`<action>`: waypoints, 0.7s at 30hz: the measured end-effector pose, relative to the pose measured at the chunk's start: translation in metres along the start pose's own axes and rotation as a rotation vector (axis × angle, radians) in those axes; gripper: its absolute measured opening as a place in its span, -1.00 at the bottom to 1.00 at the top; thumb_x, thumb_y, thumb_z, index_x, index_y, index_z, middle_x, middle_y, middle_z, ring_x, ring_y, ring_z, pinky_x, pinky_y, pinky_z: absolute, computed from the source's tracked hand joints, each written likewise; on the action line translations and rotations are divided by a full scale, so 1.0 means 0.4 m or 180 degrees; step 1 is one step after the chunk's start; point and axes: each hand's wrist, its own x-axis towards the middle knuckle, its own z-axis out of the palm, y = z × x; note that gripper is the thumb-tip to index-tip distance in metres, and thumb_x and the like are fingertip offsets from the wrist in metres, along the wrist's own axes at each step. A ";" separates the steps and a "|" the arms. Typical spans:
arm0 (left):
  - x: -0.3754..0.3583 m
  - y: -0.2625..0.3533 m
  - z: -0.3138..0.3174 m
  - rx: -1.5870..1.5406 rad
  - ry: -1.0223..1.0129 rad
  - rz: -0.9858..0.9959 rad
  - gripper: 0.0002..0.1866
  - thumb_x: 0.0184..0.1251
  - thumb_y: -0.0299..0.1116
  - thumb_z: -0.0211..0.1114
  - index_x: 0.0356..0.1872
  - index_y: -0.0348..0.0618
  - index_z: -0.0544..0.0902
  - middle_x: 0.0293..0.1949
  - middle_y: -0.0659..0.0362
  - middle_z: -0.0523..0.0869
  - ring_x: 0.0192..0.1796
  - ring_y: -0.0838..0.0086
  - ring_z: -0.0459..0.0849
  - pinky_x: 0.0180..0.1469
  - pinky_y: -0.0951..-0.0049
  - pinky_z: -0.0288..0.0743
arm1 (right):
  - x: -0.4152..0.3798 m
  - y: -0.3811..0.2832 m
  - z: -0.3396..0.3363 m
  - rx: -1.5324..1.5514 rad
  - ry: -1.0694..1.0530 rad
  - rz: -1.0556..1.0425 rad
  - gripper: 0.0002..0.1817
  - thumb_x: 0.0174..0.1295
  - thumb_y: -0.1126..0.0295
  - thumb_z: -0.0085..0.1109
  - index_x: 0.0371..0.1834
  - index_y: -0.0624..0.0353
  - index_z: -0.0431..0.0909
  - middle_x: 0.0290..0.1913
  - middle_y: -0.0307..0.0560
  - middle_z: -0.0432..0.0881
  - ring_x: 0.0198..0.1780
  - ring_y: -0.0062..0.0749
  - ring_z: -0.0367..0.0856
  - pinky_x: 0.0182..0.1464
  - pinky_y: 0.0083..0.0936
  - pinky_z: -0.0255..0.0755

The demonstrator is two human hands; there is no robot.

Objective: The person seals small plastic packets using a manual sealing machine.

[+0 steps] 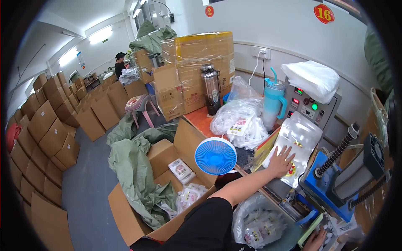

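Note:
My left hand lies flat with fingers spread on a stack of shiny silver-and-clear pouches with red and yellow prints. At the bottom right, my right hand is partly cut off by the frame edge. Its visible fingers are apart, touching or close to a pile of small white pieces; no held thing shows. Between my hands stands a blue-framed machine with black spring-covered posts. Below my left forearm, a clear-lined bin contains printed packets.
A blue fan stands by an open carton with packets and green cloth. Behind are a turquoise tumbler, dark flask, bagged packets and a control box. Cartons line the left; a person is far back.

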 end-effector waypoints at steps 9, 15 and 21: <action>-0.074 0.023 -0.061 -0.0197 -0.0126 -0.0149 -0.35 0.45 0.05 -0.06 0.48 0.04 0.18 0.52 0.03 0.09 0.56 0.20 -0.01 0.50 -0.11 -0.24 | -0.015 0.023 -0.002 0.0413 0.0113 -0.0085 -0.71 0.30 0.35 0.11 -0.01 0.31 0.59 -0.11 0.25 0.59 -0.07 0.17 0.53 -0.04 -0.11 0.42; -0.246 0.126 -0.142 -0.0342 -0.0329 -0.0093 -0.25 0.39 0.09 0.06 0.48 -0.08 0.14 0.52 0.03 0.07 0.55 0.23 0.04 0.52 -0.01 -0.19 | -0.035 0.052 0.018 0.0275 0.0279 -0.0255 -0.74 0.34 0.38 0.08 -0.04 0.32 0.60 -0.16 0.21 0.60 -0.16 0.11 0.55 -0.12 -0.15 0.42; -0.372 0.088 -0.123 -0.0729 0.0167 0.0572 -0.25 0.20 -0.13 0.33 0.42 0.00 0.25 0.47 0.10 0.23 0.51 0.24 0.15 0.53 0.00 -0.13 | -0.030 0.027 -0.003 0.0356 0.0308 -0.0311 -0.76 0.33 0.40 0.10 -0.06 0.33 0.60 -0.23 0.19 0.60 -0.21 0.09 0.55 -0.17 -0.15 0.42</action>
